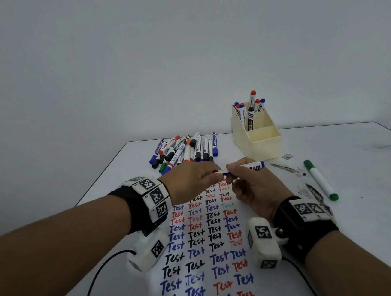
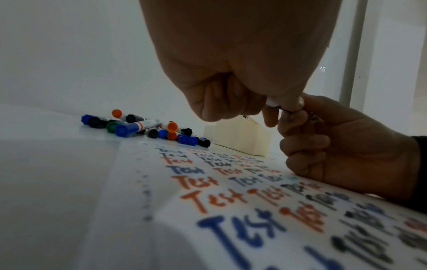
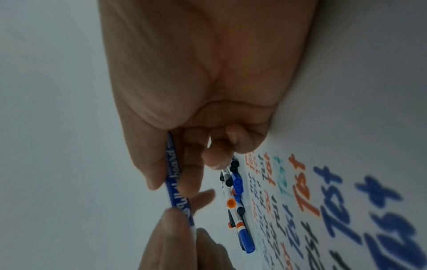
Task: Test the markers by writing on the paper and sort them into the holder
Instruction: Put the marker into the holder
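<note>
Judging from the table, I put the job somewhere past the middle, with plenty left. My right hand point(image 1: 249, 185) curls round the barrel of a blue marker point(image 1: 252, 166) held level just above the far end of the paper point(image 1: 200, 248), and my left hand point(image 1: 188, 184) pinches the marker's near-left end. From the wrist views I cannot tell whether the cap is coming off or going on.

The paper is almost covered: rows of "Test" in black, blue and red run from the near edge up to my hands, so many pens have plainly been tried. The cream holder point(image 1: 256, 139) stands far right of the paper, and only its rear compartment has markers in it, a handful standing upright; the two nearer compartments look bare from here.

A pile of markers point(image 1: 185, 151) lies at the far edge, left of the holder, untested as I read it. A green marker point(image 1: 321, 180) lies alone on the right of the table, well apart from the rest.
</note>
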`<state>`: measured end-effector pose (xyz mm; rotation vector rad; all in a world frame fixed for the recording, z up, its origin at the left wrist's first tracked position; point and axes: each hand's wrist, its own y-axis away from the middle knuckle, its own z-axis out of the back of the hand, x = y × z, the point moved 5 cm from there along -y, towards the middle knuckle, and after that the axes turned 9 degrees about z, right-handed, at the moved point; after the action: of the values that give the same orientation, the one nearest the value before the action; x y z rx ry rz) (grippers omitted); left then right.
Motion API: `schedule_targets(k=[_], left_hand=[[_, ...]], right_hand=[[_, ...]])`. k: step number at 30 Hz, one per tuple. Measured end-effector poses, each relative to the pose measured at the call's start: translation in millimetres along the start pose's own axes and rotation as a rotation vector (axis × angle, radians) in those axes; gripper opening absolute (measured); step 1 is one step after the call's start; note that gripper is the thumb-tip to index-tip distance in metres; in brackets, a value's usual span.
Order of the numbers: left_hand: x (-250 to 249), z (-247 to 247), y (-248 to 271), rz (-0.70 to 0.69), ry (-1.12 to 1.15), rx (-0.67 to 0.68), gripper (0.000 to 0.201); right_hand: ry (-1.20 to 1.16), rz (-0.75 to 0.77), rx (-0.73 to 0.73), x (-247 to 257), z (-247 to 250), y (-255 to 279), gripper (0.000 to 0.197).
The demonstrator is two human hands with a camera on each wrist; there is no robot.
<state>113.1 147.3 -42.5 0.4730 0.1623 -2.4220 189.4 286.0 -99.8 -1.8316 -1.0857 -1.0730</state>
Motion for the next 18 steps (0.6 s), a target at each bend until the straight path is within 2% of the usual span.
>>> schedule_targets(k=[2,4,5,8,10,14,18], left_hand=[[5,2,4,-0.004,-0.007,0.001,0.035],[16,2,8,0.049,-0.009,0.039,0.056],[24,1,9,0.087,0.014,0.052,0.06],[55,9,11,0.174,0.079,0.01,0.039],[76,19,12,0.216,0.014,-0.034,0.043],[118,41,15,0.321,-0.137,-0.149,0.028],[141,46,14,0.353,-0.287,-0.167,0.025]], right_hand=[[0.01,-0.013,0.012,0,-2,1,0.023],[0.013,-0.028,-0.014,0,0,1,0.023],[0.017,-0.034,-0.035,0,1,1,0.023],[0.034,-0.04,-0.081,1,3,0,0.013],[0.027,-0.041,-0.108,-1,5,-1,0.011],[0.035,-0.054,-0.118,-2,6,-1,0.013],[0.043,-0.06,-0.114,-2,4,-1,0.012]])
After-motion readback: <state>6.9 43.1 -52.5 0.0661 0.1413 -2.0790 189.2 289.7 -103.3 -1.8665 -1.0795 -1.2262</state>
